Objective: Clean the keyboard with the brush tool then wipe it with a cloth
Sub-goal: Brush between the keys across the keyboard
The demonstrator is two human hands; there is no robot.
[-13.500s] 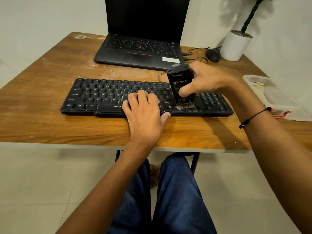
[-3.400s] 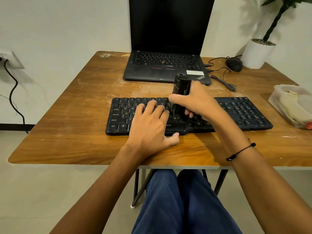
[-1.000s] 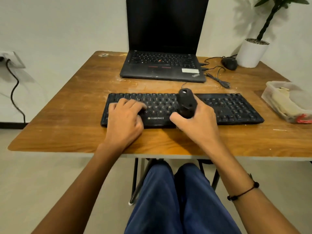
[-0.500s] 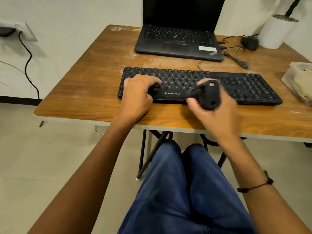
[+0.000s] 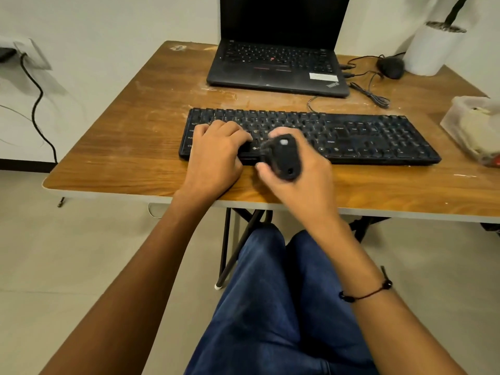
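Observation:
A black keyboard (image 5: 365, 136) lies across the wooden table (image 5: 130, 147). My left hand (image 5: 216, 155) rests on its left part, fingers lying over the keys. My right hand (image 5: 300, 180) grips the black brush tool (image 5: 282, 156) over the keyboard's front edge near the middle, its butt end tilted towards me and its bristles hidden. A pale cloth (image 5: 476, 125) lies in a clear plastic container (image 5: 454, 115) at the right edge.
A black laptop (image 5: 276, 63) stands open behind the keyboard. A black mouse (image 5: 391, 67) with its cables and a white plant pot (image 5: 430, 50) sit at the back right. My legs in blue jeans (image 5: 270, 307) are under the table's front edge.
The brush tool has tipped from upright on the keys to leaning back towards me at the keyboard's front edge. My left hand has stayed on the left keys.

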